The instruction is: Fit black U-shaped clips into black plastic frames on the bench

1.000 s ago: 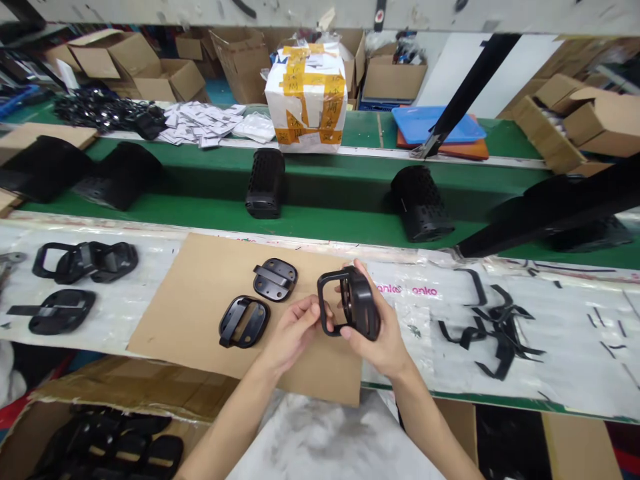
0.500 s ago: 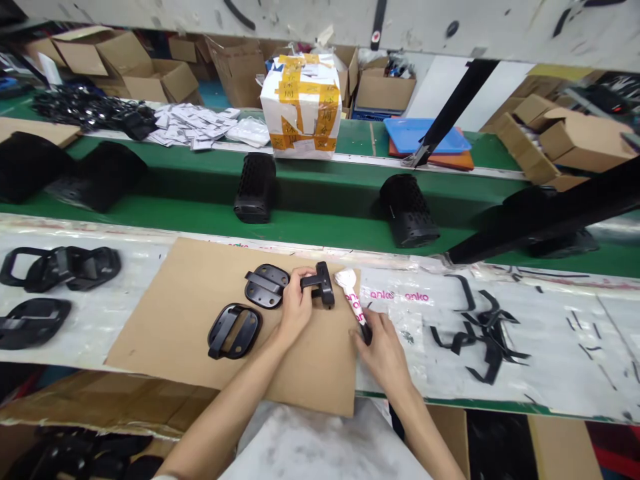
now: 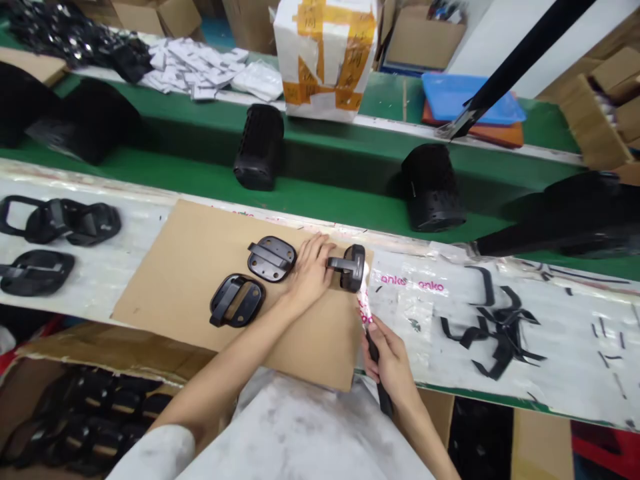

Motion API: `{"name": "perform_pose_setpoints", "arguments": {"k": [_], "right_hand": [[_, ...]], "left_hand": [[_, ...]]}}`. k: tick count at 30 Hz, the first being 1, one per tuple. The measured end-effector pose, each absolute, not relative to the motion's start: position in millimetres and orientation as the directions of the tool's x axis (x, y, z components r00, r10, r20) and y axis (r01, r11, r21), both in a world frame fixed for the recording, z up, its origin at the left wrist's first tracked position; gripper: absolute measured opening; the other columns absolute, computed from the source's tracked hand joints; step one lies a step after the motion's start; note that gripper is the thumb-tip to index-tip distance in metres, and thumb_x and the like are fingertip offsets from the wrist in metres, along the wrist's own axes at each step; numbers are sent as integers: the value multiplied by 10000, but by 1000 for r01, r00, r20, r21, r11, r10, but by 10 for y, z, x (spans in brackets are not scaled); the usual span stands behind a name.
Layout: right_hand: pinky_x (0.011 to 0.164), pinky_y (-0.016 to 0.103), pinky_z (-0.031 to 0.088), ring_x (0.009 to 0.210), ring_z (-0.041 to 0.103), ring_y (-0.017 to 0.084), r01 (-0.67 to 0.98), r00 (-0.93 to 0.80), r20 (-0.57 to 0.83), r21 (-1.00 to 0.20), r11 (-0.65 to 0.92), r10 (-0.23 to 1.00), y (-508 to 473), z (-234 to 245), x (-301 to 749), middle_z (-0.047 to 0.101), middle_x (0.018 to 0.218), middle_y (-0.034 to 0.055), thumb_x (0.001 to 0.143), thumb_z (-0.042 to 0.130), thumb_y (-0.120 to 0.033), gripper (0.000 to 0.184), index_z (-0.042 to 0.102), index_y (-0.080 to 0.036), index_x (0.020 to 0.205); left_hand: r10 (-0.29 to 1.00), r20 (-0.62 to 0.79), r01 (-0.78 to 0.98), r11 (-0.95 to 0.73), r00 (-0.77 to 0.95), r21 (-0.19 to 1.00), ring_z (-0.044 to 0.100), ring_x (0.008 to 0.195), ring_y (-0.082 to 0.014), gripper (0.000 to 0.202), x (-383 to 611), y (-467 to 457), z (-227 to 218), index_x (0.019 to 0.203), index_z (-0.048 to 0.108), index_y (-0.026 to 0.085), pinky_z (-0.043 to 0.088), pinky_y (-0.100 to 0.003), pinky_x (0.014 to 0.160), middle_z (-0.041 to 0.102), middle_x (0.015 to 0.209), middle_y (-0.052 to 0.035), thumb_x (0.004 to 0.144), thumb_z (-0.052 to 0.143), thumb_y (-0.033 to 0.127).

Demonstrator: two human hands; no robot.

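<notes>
My left hand (image 3: 313, 270) is at the right part of the cardboard sheet (image 3: 175, 287), its fingers at the strap of a black plate with a strap handle (image 3: 353, 269). This plate stands tilted on its edge. My right hand (image 3: 387, 353) is closed round the black handle of a tool (image 3: 365, 308) whose upper part is wrapped in white tape with pink print. The tool's head is mostly hidden by the plate. Two similar black plates, an upper one (image 3: 272, 259) and a lower one (image 3: 237, 301), lie on the cardboard left of my left hand.
Bent black strips (image 3: 503, 327) lie in a heap at the right. More black plates (image 3: 40, 272) are at the left. Behind, black housings (image 3: 259, 147) stand on the green belt (image 3: 320, 200), below a taped white box (image 3: 325, 60). A black post (image 3: 530, 63) slants at the right.
The view has tilted down. My left hand has turned flatter, and the plate has moved right over the tool's head. My right hand has shifted its hold down onto the black handle.
</notes>
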State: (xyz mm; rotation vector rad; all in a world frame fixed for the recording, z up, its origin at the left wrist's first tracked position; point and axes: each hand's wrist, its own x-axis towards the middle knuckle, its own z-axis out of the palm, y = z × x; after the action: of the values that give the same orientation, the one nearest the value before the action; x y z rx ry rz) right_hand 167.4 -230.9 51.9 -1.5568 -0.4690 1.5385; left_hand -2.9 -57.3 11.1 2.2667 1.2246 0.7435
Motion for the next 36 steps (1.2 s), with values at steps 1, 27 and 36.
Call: {"name": "perform_pose_setpoints", "arguments": {"k": [1,27,36], "right_hand": [[324,193,261,401,310,57,-285,159,-621,-773,-566,768,-2325,522,1663,518,671,-64,877,755,-694,493,648,-217,942],[344,179,226,399,249,68,-190,372,-451,-892,-409,811,-2302,617,1578,378,600,-124,983,666,-627,385,605,-263,1096],[543,249,421,524,415,114,223,466,-48,-960,-170,883,-1967,611,1318,442,626,-111,867,806,-376,381,632,-236,1176]], "left_hand": [[854,236,613,-502,464,611,383,1586,-347,558,-23,-576,107,1412,562,139,291,-589,1334,507,1613,-195,862,556,41],[888,190,479,-394,419,784,384,1599,-294,582,-48,-543,122,1382,628,163,235,-554,1350,567,1599,-140,826,497,53],[861,-326,-295,453,392,842,772,965,-291,494,215,-904,598,1425,605,169,623,-443,901,790,1136,-120,968,657,351]]}}
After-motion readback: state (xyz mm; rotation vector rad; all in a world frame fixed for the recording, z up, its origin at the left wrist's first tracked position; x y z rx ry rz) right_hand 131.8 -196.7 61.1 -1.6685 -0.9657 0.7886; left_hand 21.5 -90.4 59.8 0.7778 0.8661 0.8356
